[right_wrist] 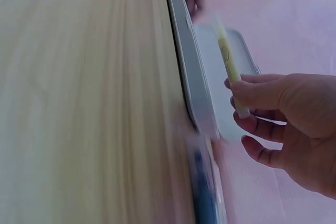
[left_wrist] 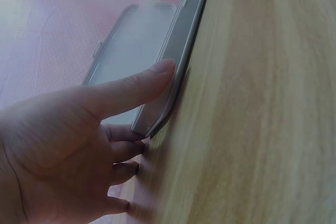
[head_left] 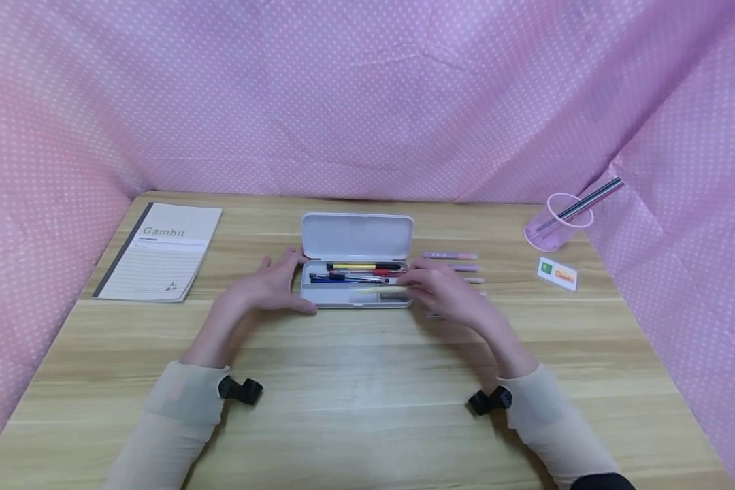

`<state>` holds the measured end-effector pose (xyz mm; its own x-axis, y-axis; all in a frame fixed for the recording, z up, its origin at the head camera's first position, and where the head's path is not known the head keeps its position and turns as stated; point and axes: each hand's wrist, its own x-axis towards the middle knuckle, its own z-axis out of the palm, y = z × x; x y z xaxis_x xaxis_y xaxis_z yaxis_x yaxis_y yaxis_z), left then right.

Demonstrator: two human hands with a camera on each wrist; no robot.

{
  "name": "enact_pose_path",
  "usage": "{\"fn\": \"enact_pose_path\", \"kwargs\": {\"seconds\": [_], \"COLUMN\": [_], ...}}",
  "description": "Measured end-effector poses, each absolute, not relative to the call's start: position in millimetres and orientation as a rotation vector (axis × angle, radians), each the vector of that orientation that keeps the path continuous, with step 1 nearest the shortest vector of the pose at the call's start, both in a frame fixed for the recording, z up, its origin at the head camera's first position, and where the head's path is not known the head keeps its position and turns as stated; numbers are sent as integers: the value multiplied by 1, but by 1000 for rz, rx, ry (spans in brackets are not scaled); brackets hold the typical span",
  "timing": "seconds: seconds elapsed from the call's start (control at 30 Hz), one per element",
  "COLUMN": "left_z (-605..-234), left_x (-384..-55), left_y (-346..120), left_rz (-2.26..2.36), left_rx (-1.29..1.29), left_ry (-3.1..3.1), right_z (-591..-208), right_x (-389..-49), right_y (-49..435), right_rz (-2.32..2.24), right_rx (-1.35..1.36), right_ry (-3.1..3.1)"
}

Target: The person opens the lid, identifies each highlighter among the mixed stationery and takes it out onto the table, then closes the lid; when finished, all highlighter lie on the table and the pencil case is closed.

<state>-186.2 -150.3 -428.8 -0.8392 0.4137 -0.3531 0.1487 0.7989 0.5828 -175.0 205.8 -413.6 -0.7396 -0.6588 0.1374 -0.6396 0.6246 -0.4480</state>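
Note:
A white pencil case [head_left: 327, 298] lies open, its lid [head_left: 357, 238] tipped back. Pens in yellow, red and blue [head_left: 349, 278] fill its rear compartment. My left hand [head_left: 269, 284] is spread around the case's left end, the thumb [left_wrist: 142, 85] along the front wall and the other fingers at the end and back corner. Above the front compartment, my right hand [head_left: 447, 292] pinches a pale yellow pen [right_wrist: 230, 64] near one end, between thumb and fingers. That pen is slightly blurred. Partly behind the right hand lie several pastel pens [head_left: 450, 256] on the table.
At the left lies a notebook [head_left: 165, 255] marked Gambit. A pink mesh-like cup [head_left: 542, 235] with dark pencils stands at the back right. Before it is a small white flat item [head_left: 557, 273] with green and orange prints. Pink dotted cloth [head_left: 367, 102] hangs around the table.

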Motion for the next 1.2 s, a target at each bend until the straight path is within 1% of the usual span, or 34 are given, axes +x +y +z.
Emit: {"fn": "enact_pose_path", "kwargs": {"seconds": [0.13,0.37,0.53,0.77,1.2], "left_z": [-429,-429,-428,-429,-428], "left_x": [-186,-186,-185,-186,-186], "left_y": [-150,-150,-151,-152,-150], "left_rz": [757,753,760,760,754], "left_rx": [416,426,435,434,418], "left_ry": [2513,2510,2515,2512,2508], "right_z": [-411,-411,-413,-410,-409], "right_x": [-171,-158,-152,-148,-148], "right_y": [235,280,301,314,317], "right_rz": [-819,-802,-778,-686,-603], "right_rx": [-1095,-935,-943,-937,-860], "right_ry": [2796,2790,2753,2708,2659]}}
